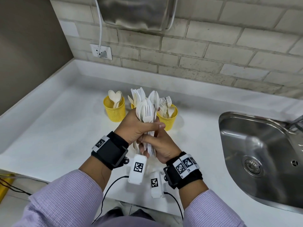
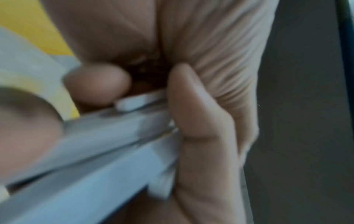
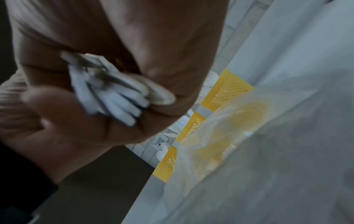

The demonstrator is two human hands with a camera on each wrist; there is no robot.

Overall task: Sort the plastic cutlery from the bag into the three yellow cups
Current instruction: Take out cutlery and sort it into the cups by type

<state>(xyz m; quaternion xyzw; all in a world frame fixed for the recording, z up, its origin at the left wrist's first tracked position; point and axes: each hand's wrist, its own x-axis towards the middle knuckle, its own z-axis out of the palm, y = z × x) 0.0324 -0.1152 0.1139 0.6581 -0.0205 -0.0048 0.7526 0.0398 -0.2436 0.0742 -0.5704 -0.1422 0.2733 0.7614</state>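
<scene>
A thick bundle of white plastic cutlery (image 1: 147, 108) stands upright over the counter, forks and spoons fanned at its top. My left hand (image 1: 139, 128) grips the bundle at mid-height. My right hand (image 1: 159, 145) holds the handles just below. Behind them stand three yellow mesh cups: the left cup (image 1: 114, 110) holds spoons, the middle cup (image 1: 132, 106) is mostly hidden, and the right cup (image 1: 168, 118) holds forks. In the right wrist view the handle ends (image 3: 114, 97) stick out between the hands, and a clear plastic bag (image 3: 220, 136) lies in front of the cups (image 3: 228, 91).
A steel sink (image 1: 255, 145) is set into the white counter (image 1: 57, 120) at the right. On the brick wall behind are a socket with a plug (image 1: 101, 51) and a metal dispenser (image 1: 136, 12). The counter's front edge runs just below my wrists.
</scene>
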